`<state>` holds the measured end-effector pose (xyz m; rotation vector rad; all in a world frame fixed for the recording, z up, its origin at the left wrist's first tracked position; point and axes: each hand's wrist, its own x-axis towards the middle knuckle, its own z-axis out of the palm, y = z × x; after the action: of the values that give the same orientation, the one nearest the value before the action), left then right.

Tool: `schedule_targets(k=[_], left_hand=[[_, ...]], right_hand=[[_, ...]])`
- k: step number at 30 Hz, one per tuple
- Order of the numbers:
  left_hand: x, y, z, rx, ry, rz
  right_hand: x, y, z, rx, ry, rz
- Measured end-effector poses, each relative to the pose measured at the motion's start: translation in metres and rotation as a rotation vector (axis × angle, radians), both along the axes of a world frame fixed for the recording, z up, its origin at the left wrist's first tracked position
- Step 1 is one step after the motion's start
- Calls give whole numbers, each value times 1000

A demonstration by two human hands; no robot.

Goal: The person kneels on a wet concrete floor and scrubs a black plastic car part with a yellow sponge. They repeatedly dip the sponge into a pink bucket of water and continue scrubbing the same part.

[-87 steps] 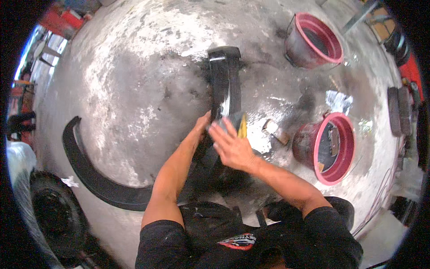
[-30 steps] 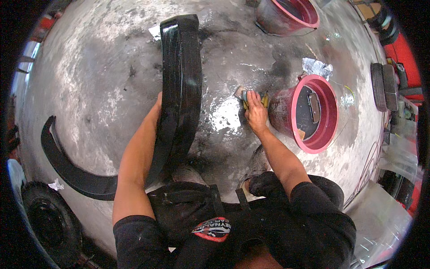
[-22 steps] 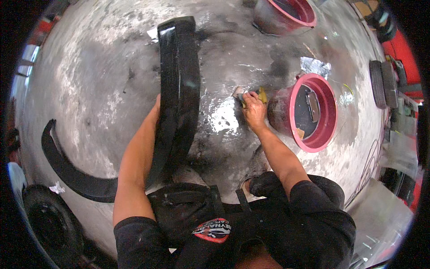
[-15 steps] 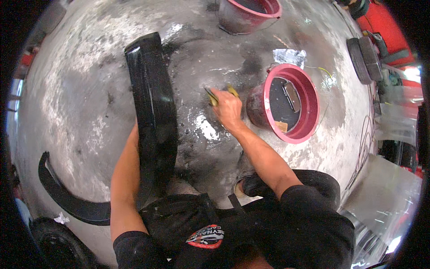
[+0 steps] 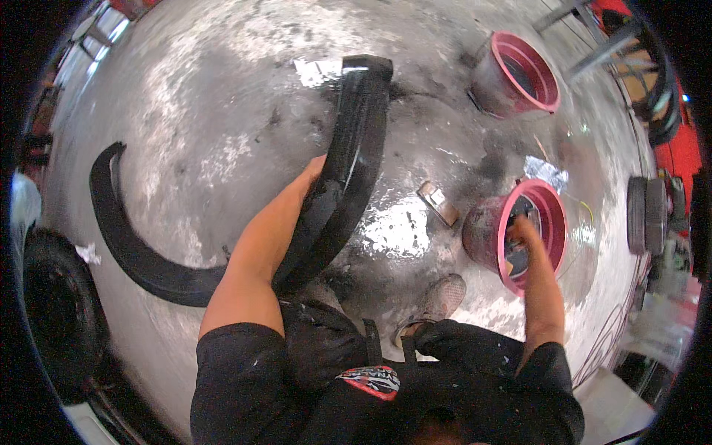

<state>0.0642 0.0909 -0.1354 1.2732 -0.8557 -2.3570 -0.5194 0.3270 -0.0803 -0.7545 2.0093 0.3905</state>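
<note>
A long, curved black fender flare [image 5: 352,141] arcs in front of me, wet and shiny along its near arm. My left hand [image 5: 317,166] grips its left edge, the fingers hidden behind it. On the right, my right hand [image 5: 523,231] reaches down inside a pink bucket [image 5: 558,222] of dark water. Its fingers are blurred and partly hidden, so I cannot tell whether they hold anything. A dark rectangular piece shows beside them in the water. Between flare and bucket, a flat brown-and-pale rectangular block [image 5: 437,202] lies on the wet floor.
Another pink bucket [image 5: 506,80] stands farther off at the right. Crumpled silvery foil [image 5: 546,173] lies behind the nearer bucket. Tyres [image 5: 645,215] stand at the far right, and a black wheel [image 5: 63,304] is at the left. My shoe [image 5: 443,295] is below the block.
My right hand has left the floor, where it pressed something yellowish, and gone into the bucket. The flat block now lies on the floor. The view has shifted; my left hand stays at the flare.
</note>
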Motion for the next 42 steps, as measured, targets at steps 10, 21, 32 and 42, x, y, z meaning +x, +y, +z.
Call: schedule_targets(k=[10, 21, 32, 42], left_hand=[[0, 10, 15, 13, 131, -32], [16, 22, 19, -140, -116, -131], [32, 33, 41, -74, -293, -156], [65, 124, 161, -920, -720, -464]], right_hand=[[33, -69, 165, -255, 614, 661], [346, -160, 152, -1270, 170, 1042], [416, -140, 108, -1318, -41, 1044], [371, -224, 100, -1478, 190, 935]])
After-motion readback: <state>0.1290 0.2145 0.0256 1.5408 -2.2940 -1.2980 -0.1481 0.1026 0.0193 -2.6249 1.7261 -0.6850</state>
